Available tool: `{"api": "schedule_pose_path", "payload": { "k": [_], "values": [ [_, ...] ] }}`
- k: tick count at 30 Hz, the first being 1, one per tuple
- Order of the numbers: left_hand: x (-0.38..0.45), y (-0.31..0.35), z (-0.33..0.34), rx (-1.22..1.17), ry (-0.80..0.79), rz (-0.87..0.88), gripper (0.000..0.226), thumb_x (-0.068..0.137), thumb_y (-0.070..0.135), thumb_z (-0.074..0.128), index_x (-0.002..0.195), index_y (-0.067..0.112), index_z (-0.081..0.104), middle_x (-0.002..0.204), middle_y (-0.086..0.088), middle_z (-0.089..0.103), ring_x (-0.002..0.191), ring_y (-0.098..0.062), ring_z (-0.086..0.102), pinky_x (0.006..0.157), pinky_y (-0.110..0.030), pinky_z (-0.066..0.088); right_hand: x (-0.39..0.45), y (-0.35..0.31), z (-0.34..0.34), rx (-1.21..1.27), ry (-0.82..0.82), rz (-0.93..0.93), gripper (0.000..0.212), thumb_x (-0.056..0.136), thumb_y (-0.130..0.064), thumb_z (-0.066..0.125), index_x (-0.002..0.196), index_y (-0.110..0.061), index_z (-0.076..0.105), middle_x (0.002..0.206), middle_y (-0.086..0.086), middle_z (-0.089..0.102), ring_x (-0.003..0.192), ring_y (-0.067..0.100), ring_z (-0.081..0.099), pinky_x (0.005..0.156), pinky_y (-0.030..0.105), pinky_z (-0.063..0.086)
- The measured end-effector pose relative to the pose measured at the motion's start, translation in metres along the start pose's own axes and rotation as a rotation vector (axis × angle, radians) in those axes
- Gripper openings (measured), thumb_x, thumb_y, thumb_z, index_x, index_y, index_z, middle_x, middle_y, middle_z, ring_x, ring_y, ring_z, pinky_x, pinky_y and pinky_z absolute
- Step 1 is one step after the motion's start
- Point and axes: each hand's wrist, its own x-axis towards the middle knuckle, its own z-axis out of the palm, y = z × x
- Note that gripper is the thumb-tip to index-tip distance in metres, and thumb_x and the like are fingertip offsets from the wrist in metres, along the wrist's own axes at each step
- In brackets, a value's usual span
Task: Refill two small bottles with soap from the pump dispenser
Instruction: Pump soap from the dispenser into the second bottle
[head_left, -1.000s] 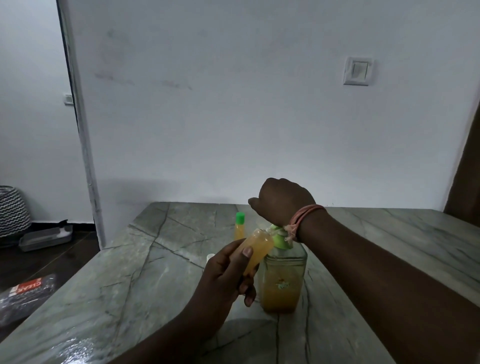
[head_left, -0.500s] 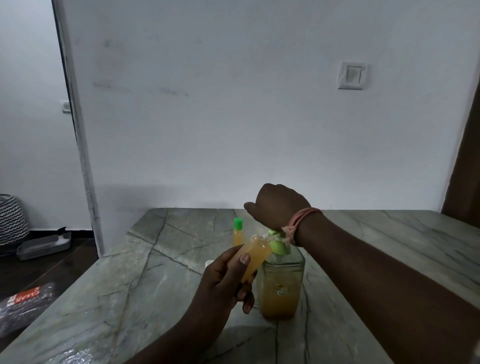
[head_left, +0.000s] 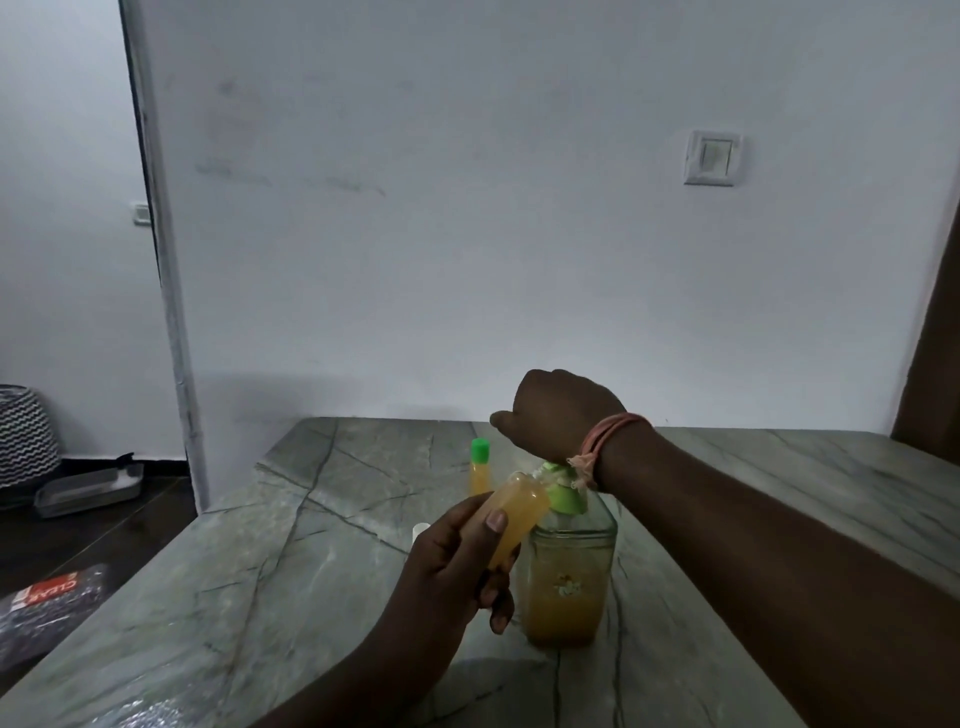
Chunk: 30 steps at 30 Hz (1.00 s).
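Note:
A clear pump dispenser (head_left: 570, 571) about half full of orange soap stands on the marble table (head_left: 260, 571); its green pump head (head_left: 563, 493) is partly covered. My right hand (head_left: 563, 415) rests on top of the pump, fingers curled down over it. My left hand (head_left: 457, 561) holds a small uncapped bottle (head_left: 519, 512) of orange soap, tilted with its mouth against the pump's spout. A second small bottle (head_left: 480, 467) with a green cap stands upright behind. A small white cap (head_left: 420, 529) lies on the table just left of my left hand.
The table runs to a white wall with a light switch (head_left: 712, 157). Left of the table lie a grey tray (head_left: 88, 491), a patterned basket (head_left: 23, 434) and a plastic packet (head_left: 47, 608) on the dark floor. A dark wooden edge stands at far right.
My right hand with the pump head rose slightly and pressed back down. The small bottle stays at the spout. The camera view shifted a little.

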Motion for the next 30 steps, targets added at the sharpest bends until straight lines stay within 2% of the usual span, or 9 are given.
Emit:
{"api": "schedule_pose_path", "payload": {
  "k": [2,6,11,14,18,24,30],
  "values": [
    [0.001,0.0,0.0,0.005,0.006,0.002,0.034,0.088,0.039,0.06,0.114,0.018,0.067,0.078,-0.011,0.059,0.053,-0.015,0.048,0.047,-0.029,0.047,0.001,0.002,0.008,0.052,0.02,0.023,0.04,0.089,-0.049,0.052,0.063,-0.02,0.042,0.07,0.001,0.053,0.07,0.023,0.053,0.064,0.03,0.041],
    [0.001,0.0,0.001,-0.022,0.023,-0.026,0.043,0.086,0.036,0.061,0.123,0.012,0.062,0.076,-0.011,0.06,0.05,-0.015,0.048,0.045,-0.029,0.047,-0.001,0.01,0.013,0.133,-0.011,0.059,0.047,0.086,-0.05,0.053,0.053,-0.02,0.04,0.057,0.0,0.045,0.064,0.026,0.053,0.061,0.029,0.04],
    [-0.002,0.002,0.001,-0.054,0.022,-0.042,0.048,0.083,0.038,0.068,0.123,0.013,0.063,0.076,-0.012,0.059,0.053,-0.018,0.048,0.046,-0.03,0.046,0.001,0.007,0.006,0.07,-0.091,0.061,0.04,0.088,-0.053,0.053,0.065,-0.023,0.041,0.072,-0.001,0.05,0.075,0.023,0.056,0.068,0.031,0.044],
    [-0.001,-0.002,-0.001,-0.05,0.012,-0.055,0.051,0.085,0.039,0.067,0.127,0.012,0.06,0.076,-0.01,0.06,0.054,-0.018,0.049,0.048,-0.031,0.046,0.004,0.007,0.001,0.014,-0.074,0.029,0.036,0.089,-0.05,0.053,0.071,-0.02,0.042,0.073,-0.002,0.045,0.076,0.023,0.052,0.068,0.031,0.042],
    [0.001,-0.005,-0.002,-0.062,0.011,-0.043,0.045,0.085,0.04,0.065,0.122,0.014,0.064,0.078,-0.013,0.06,0.054,-0.018,0.049,0.049,-0.031,0.046,0.004,0.006,0.012,0.058,-0.02,0.069,0.038,0.088,-0.049,0.054,0.065,-0.021,0.041,0.067,-0.002,0.046,0.073,0.024,0.055,0.066,0.03,0.042],
    [0.001,-0.004,-0.001,-0.056,-0.016,0.002,0.045,0.082,0.045,0.067,0.117,0.017,0.068,0.08,-0.012,0.059,0.054,-0.017,0.047,0.05,-0.031,0.047,-0.001,0.011,0.011,0.094,-0.041,0.092,0.039,0.089,-0.047,0.055,0.062,-0.021,0.042,0.064,-0.003,0.048,0.071,0.023,0.055,0.064,0.029,0.043],
    [-0.002,0.002,0.001,-0.066,0.006,-0.017,0.037,0.084,0.042,0.068,0.115,0.021,0.07,0.079,-0.013,0.057,0.057,-0.019,0.049,0.051,-0.032,0.047,-0.01,0.002,0.001,0.048,-0.002,0.112,0.025,0.089,-0.044,0.051,0.08,-0.02,0.048,0.093,0.004,0.063,0.079,0.024,0.054,0.069,0.03,0.041]
  ]
}}
